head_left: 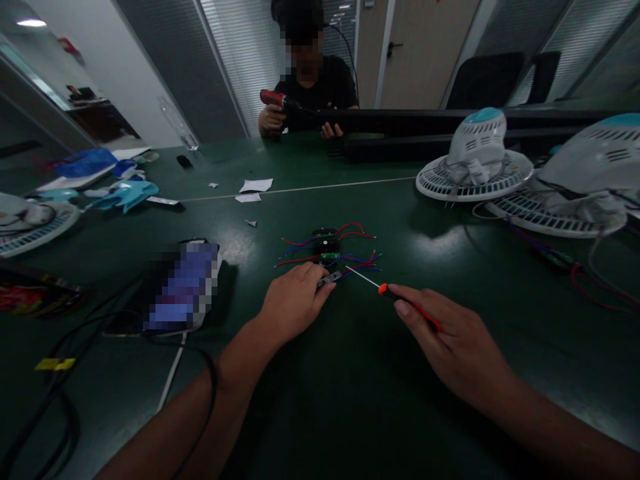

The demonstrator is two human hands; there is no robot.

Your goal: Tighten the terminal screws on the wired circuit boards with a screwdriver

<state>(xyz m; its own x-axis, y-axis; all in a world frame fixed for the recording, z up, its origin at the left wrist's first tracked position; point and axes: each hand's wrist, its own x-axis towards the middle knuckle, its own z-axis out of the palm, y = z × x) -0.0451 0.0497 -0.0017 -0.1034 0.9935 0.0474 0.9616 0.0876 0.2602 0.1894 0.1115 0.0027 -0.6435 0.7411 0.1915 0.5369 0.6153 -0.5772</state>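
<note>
Screwdriver [383,289] held close to a small grey part [329,279], centre of the frame.
The left hand [294,298] pinches that part; the right hand [447,330], right of centre, grips the screwdriver's handle. Small wired boards [330,256] lie mid-frame on the green table [285,213], just above the left hand's fingers.

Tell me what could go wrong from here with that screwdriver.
If the screwdriver slips, its tip, pointing toward the left hand, might jab the fingers gripping the small part. The thin red and blue wires near the tip could get snagged. The black cable across the left forearm may tug as the arm moves.
</note>
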